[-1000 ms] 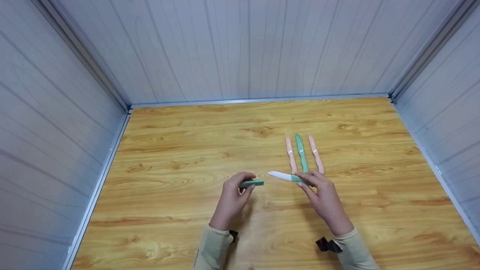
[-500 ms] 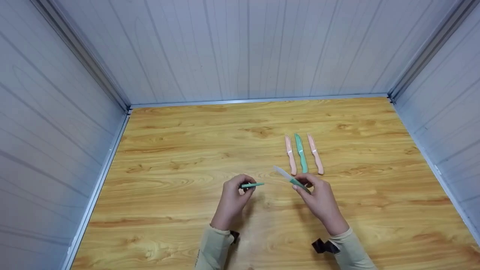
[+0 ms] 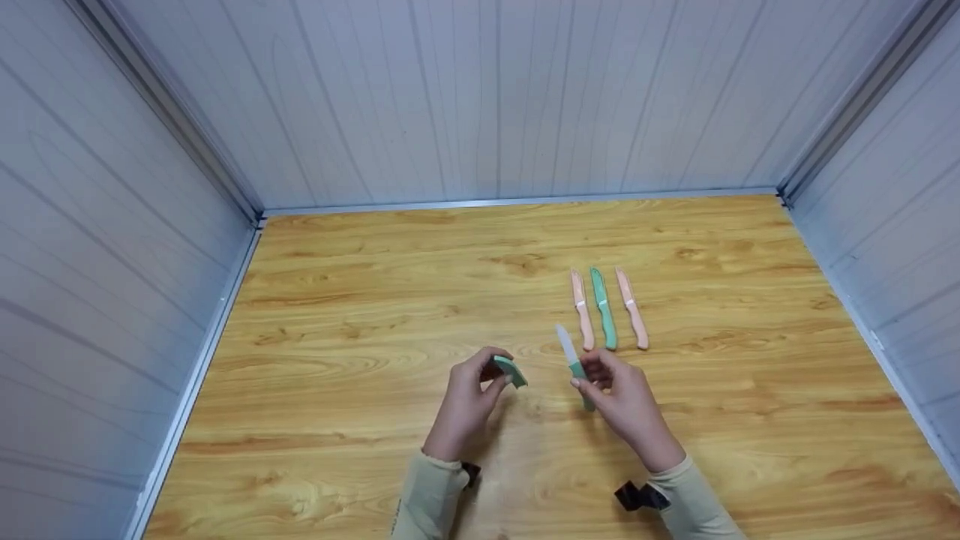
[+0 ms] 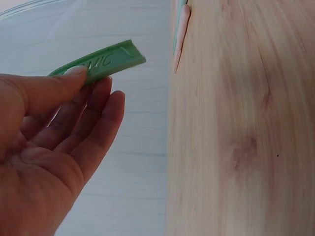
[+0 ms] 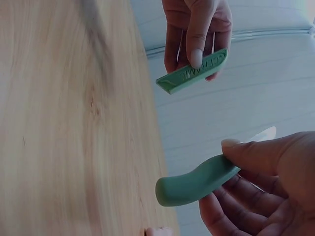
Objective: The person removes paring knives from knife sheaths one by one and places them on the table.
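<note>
My left hand [image 3: 466, 401] pinches a green knife sheath [image 4: 110, 62] between thumb and fingers; raised lettering shows on its face, and its end points toward the right hand. My right hand [image 3: 624, 397] holds a knife by its curved green handle [image 5: 199, 182], thumb on one side and fingers on the other. The white blade [image 3: 566, 343] points up and away from me in the head view. Sheath and knife are apart, both held above the wooden table [image 3: 337, 315].
Beyond the right hand, three sheathed knives lie side by side: a pink knife [image 3: 581, 309], a green knife [image 3: 602, 307] and another pink knife [image 3: 631, 307]. Pale panel walls [image 3: 465, 97] enclose the table at the back and both sides.
The right hand has turned the knife from pointing left to pointing away from me, and has shifted slightly left. The left hand has tilted the sheath so its end now slopes downward.
</note>
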Available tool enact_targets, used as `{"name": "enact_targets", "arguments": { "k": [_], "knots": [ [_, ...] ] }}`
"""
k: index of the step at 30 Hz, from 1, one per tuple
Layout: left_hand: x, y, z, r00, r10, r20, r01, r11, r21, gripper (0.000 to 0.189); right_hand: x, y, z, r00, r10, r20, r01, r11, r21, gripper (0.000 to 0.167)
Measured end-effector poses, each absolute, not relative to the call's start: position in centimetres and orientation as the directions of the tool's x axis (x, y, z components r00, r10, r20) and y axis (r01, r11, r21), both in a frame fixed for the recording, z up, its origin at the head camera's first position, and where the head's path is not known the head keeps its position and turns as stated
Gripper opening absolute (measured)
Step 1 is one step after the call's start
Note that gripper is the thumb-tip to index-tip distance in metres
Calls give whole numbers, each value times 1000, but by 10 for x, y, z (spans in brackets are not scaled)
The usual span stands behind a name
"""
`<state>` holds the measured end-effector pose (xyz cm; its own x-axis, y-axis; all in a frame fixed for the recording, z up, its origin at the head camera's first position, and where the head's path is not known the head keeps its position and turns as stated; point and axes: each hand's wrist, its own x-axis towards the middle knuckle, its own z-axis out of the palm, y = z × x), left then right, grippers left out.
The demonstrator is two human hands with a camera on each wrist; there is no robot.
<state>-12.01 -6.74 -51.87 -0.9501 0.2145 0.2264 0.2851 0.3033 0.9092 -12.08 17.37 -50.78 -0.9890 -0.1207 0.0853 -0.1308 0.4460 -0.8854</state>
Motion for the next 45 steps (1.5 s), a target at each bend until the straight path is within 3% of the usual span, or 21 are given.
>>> {"name": "enact_targets", "arguments": {
  "k": [6,23,29,36,45],
  "knots": [
    [-120,-68,-521,-967,199,157,207,264,942,28,-120,166,-511,-989,-140,56,-114,451,-885,23],
    [-123,-94,-533,-994,107,-25,17,375,927,28,-129,141,-531,-980,-174,-98,22,392,-920,28],
    [-125,-106,-539,-996,79,-31,4,405,914,29,-137,131,-538,-970,-187,-153,68,396,-916,25],
    [-129,-114,-544,-998,31,-50,-31,440,898,30,-143,122,-542,-961,-240,-137,30,404,-914,25],
    [-134,-108,-543,-995,55,-83,-49,457,888,30,-147,116,-545,-962,-214,-168,54,453,-890,23]
  ]
}}
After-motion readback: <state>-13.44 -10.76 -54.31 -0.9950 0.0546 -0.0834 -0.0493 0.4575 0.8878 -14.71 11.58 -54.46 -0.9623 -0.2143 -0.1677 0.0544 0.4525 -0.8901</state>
